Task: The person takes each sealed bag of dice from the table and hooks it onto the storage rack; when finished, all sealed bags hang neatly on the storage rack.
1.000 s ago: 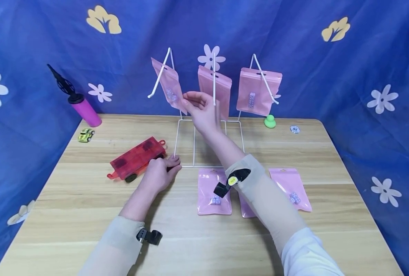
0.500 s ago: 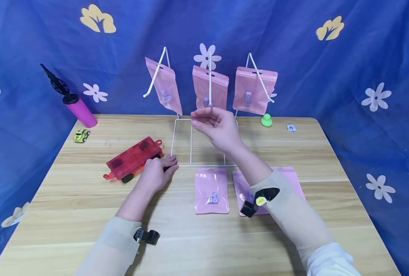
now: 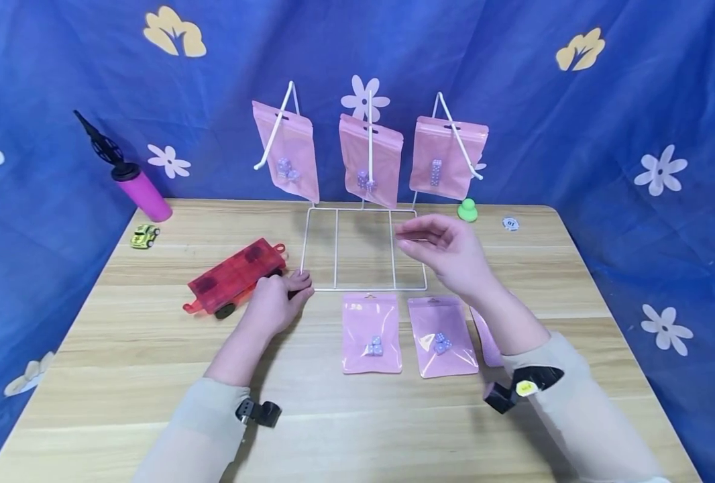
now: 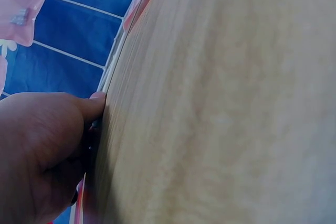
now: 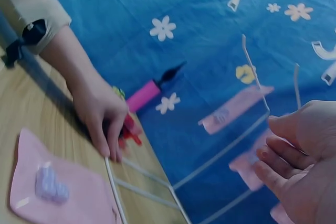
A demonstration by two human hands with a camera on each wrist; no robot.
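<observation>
A white wire display rack stands on the table with three arms. From each arm hangs a pink zip bag of dice: a left bag, a middle bag and a right bag. My left hand pinches the front left corner of the rack's base; the right wrist view shows thumb and fingers on the wire. Over the base's right side, my right hand is raised with loosely bent fingers and nothing in them. Lying before the rack are pink bags, the rightmost bag partly hidden by my right arm.
Beside my left hand sits a red toy trailer. A magenta hand pump and a small yellow-green toy car are at the back left. At the back right are a green knobbed piece and a round chip.
My right hand has left the hanging left bag and moved right and down, toward me. The left bag has turned to face forward more. My left hand stays on the rack's corner.
</observation>
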